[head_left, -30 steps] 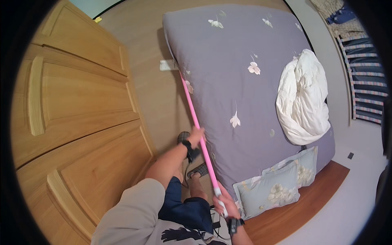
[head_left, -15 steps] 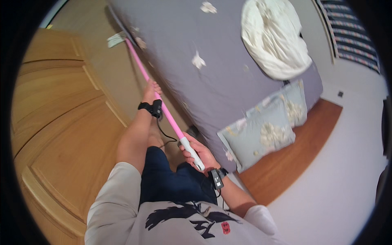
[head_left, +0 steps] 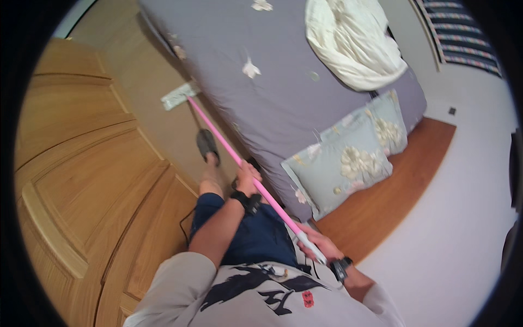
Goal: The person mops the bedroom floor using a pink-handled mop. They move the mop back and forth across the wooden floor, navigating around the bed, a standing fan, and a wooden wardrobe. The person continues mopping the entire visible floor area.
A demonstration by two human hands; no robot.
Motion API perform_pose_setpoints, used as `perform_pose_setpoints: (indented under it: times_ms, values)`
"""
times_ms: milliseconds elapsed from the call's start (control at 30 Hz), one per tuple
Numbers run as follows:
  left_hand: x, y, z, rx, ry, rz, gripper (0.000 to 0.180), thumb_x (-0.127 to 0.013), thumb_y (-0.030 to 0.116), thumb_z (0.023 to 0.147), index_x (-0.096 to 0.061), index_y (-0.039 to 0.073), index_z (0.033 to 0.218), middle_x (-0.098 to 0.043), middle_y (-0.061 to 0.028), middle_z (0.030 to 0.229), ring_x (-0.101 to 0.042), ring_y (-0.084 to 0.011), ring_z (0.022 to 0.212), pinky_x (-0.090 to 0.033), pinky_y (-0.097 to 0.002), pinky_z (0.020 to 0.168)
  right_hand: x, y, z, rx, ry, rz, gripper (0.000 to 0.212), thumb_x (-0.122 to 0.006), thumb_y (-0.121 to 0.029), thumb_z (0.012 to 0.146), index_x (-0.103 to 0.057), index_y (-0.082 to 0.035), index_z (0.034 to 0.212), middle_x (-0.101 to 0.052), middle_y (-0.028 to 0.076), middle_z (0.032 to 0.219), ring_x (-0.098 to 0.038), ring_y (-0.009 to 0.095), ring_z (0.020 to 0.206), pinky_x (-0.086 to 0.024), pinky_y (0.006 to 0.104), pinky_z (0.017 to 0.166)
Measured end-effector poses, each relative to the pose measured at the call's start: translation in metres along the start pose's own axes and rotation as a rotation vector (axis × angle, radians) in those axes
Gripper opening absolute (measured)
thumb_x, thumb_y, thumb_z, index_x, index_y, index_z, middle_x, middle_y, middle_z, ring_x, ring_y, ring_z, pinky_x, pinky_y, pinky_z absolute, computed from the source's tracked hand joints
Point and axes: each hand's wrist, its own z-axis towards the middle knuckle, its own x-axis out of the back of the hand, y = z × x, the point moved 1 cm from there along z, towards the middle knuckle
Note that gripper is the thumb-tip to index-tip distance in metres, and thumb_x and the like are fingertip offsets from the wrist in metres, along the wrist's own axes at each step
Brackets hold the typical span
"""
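A flat mop with a pink pole (head_left: 220, 135) slants from the floor up to my body. Its pale mop head (head_left: 180, 96) lies flat on the floor beside the bed, close to the bed's lower edge. My left hand (head_left: 248, 177) is wrapped round the middle of the pole. Lower in view, my right hand (head_left: 320, 243) grips the white end of the handle near my waist. Black devices are strapped to both my wrists.
Wooden cabinet doors (head_left: 81, 201) line the left. On the right, the bed (head_left: 229, 32) has a grey-purple sheet, a bunched white quilt (head_left: 354, 49), two floral pillows (head_left: 340, 169) and a brown headboard (head_left: 403, 180). My slippered foot (head_left: 207, 146) stands on the floor between.
The mop head has come back along the floor toward me. Both hands have drawn back and to the right with the pole. My slippered foot has come into view.
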Motion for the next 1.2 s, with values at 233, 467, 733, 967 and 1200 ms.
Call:
perform_pose_setpoints:
  times_ms: [233, 467, 733, 967, 1200]
  values:
    - [-0.027, 0.090, 0.004, -0.134, 0.071, 0.044, 0.036, -0.052, 0.048, 0.102, -0.048, 0.012, 0.094, -0.041, -0.0002, 0.066, -0.041, -0.0139, 0.047, -0.036, -0.0321, 0.042, -0.055, -0.034, 0.061, -0.024, -0.191, 0.194, 0.073, -0.060, -0.029, 0.105, -0.019, -0.029, 0.166, -0.053, 0.007, 0.100, -0.044, 0.009, 0.062, -0.040, 0.0205, 0.047]
    - [-0.029, 0.329, 0.080, -0.405, 0.122, 0.150, 0.035, -0.053, 0.041, 0.101, -0.051, 0.011, 0.083, -0.045, 0.0009, 0.062, -0.045, -0.0140, 0.044, -0.040, -0.0324, 0.039, -0.182, -0.100, 0.229, 0.009, -0.367, 0.220, 0.068, -0.055, -0.019, 0.107, -0.021, -0.030, 0.165, -0.054, 0.010, 0.104, -0.045, 0.011, 0.067, -0.041, 0.0208, 0.051]
    - [0.007, 0.440, 0.099, -0.576, 0.230, 0.226, 0.035, -0.053, 0.034, 0.100, -0.050, 0.010, 0.074, -0.048, -0.0028, 0.055, -0.050, -0.0186, 0.041, -0.045, -0.0357, 0.038, -0.259, -0.108, 0.296, -0.006, -0.415, 0.147, 0.067, -0.055, -0.019, 0.107, -0.023, -0.030, 0.164, -0.053, 0.008, 0.102, -0.045, 0.010, 0.068, -0.040, 0.0195, 0.051]
    - [0.026, 0.303, 0.078, -0.499, 0.295, 0.185, 0.034, -0.051, 0.035, 0.101, -0.048, 0.010, 0.078, -0.048, -0.0025, 0.056, -0.050, -0.0179, 0.042, -0.045, -0.0364, 0.038, -0.169, -0.080, 0.221, -0.067, -0.368, 0.037, 0.071, -0.058, -0.020, 0.105, -0.021, -0.030, 0.165, -0.050, 0.007, 0.101, -0.042, 0.010, 0.068, -0.038, 0.0186, 0.050]
    - [0.036, 0.090, 0.018, -0.344, 0.250, 0.062, 0.033, -0.048, 0.037, 0.101, -0.047, 0.008, 0.086, -0.047, -0.0079, 0.054, -0.051, -0.0236, 0.040, -0.046, -0.0413, 0.037, -0.023, -0.028, 0.087, -0.156, -0.316, -0.068, 0.071, -0.059, -0.020, 0.105, -0.020, -0.028, 0.165, -0.052, 0.008, 0.100, -0.044, 0.009, 0.068, -0.039, 0.0188, 0.050]
